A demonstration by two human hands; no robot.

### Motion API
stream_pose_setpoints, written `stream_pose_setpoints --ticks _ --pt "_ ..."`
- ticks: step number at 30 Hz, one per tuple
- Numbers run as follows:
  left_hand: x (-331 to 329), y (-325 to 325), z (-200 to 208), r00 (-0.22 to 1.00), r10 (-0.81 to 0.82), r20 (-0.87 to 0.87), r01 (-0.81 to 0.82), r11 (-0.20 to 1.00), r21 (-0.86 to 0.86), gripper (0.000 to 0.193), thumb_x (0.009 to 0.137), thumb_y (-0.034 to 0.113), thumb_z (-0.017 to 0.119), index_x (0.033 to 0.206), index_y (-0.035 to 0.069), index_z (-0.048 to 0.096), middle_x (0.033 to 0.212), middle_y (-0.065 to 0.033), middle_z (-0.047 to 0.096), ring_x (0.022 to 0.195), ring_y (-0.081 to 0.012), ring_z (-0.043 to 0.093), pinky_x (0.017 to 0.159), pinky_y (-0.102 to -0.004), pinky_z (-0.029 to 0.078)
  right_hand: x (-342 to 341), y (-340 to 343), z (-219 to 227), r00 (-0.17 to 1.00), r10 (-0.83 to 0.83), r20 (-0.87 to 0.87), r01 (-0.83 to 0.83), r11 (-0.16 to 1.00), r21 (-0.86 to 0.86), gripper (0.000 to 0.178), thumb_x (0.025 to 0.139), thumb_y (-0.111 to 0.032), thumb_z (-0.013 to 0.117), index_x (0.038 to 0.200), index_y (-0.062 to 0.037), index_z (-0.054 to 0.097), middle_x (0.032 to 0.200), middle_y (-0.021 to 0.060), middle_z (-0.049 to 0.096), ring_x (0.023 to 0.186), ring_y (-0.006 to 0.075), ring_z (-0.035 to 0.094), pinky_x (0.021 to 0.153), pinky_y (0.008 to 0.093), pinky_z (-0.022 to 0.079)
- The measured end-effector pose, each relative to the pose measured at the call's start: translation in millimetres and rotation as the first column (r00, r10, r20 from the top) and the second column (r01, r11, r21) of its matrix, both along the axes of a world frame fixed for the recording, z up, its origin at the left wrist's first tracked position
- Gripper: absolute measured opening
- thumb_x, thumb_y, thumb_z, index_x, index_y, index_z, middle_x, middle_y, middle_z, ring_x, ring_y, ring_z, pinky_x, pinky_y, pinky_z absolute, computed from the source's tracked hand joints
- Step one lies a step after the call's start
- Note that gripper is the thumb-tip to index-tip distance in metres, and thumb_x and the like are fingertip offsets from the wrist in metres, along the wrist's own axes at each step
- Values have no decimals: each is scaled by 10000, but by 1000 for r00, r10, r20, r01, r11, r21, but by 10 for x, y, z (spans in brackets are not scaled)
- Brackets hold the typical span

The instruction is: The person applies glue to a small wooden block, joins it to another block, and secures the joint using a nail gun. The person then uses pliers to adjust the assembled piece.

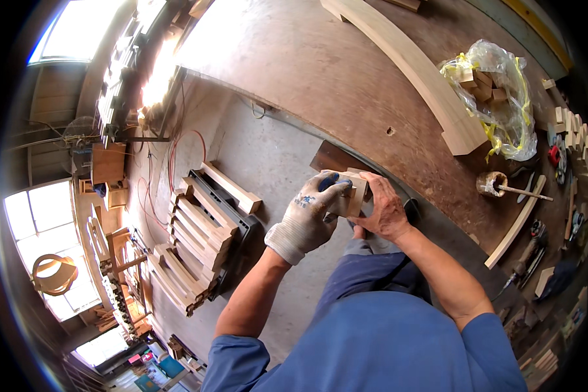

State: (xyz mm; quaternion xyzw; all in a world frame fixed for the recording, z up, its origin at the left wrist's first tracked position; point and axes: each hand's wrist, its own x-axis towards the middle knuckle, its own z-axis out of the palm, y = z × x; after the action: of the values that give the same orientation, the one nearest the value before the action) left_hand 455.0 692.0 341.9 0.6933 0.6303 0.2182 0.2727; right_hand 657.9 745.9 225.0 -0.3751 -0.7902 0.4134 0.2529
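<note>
My left hand (309,214), in a white knitted work glove with blue patches, is closed on a small light-coloured wooden block (355,197). My right hand (387,210), bare, grips the same block from the other side, its fingers over the top and its thumb low. Both hands hold the block in front of my body, close to the edge of the brown workbench (294,72). Part of the block is hidden by the fingers. A dark brown flat piece (333,157) lies just beyond it.
On the bench rest a long curved wooden beam (408,65), a clear plastic bag (526,124) of wooden blocks, and a pot (490,183) with a stick in it. A thin curved strip (516,222) lies nearer. Slatted wooden pieces (199,228) are stacked at left.
</note>
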Motion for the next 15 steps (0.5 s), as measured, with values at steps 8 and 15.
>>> stream_pose_setpoints --ticks 8,15 --pt "55 16 0 995 1 -102 -6 999 -44 681 740 -80 785 1377 124 662 1442 -251 576 1285 -460 609 1067 -482 552 -8 25 22 1000 10 -20 -10 1000 7 984 635 -213 985 1456 -19 478 1396 219 590 1304 403 576 1136 473 476" --pt "78 39 28 990 -10 -139 -3 996 -89 693 749 -53 809 1397 134 650 1441 -248 577 1302 -457 594 1082 -483 543 -4 30 -2 1000 22 -6 -22 1000 15 1019 638 -217 994 1476 -15 449 1395 226 584 1317 408 571 1146 476 469"
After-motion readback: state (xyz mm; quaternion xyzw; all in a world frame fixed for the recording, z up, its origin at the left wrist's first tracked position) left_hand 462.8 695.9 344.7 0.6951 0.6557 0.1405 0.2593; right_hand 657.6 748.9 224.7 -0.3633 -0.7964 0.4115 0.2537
